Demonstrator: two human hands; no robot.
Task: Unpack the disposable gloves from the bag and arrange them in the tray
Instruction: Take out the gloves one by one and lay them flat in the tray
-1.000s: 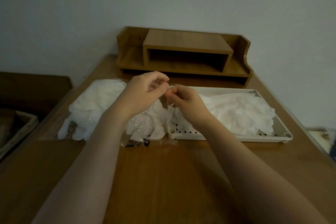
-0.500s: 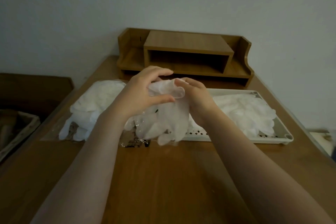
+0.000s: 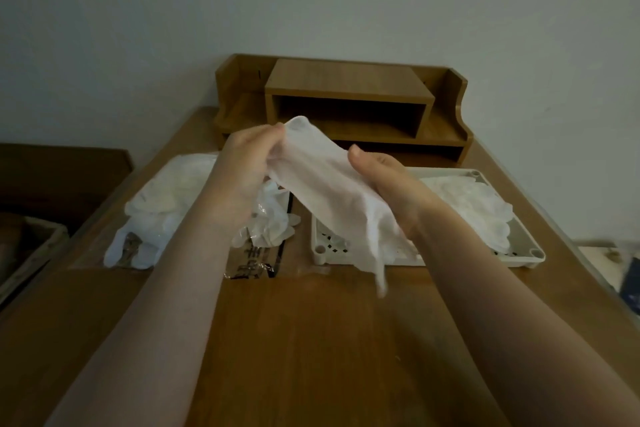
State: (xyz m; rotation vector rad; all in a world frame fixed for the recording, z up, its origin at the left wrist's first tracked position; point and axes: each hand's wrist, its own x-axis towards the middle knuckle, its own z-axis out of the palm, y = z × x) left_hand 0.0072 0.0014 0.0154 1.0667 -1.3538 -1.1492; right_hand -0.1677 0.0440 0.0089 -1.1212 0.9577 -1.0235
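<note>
A white disposable glove (image 3: 325, 184) is stretched in the air between my hands, cuff up, fingers dangling over the tray's near left corner. My left hand (image 3: 246, 166) pinches the cuff at the top. My right hand (image 3: 384, 180) holds the glove's right edge, thumb on top. The white perforated tray (image 3: 530, 255) lies on the right of the desk with a layer of gloves (image 3: 474, 204) in it. A clear plastic bag (image 3: 256, 260) with black print lies to the left, with a heap of gloves (image 3: 166, 198) on and beside it.
A wooden desk organiser (image 3: 349, 104) stands against the wall at the back of the wooden desk (image 3: 311, 340). A dark low piece of furniture with a box (image 3: 31, 246) sits left of the desk. Some items lie on the floor at the right (image 3: 623, 274).
Both hands have lifted the glove higher and pulled it out flat between them; it had been bunched just above the pile. The glove's fingers now swing over the tray corner.
</note>
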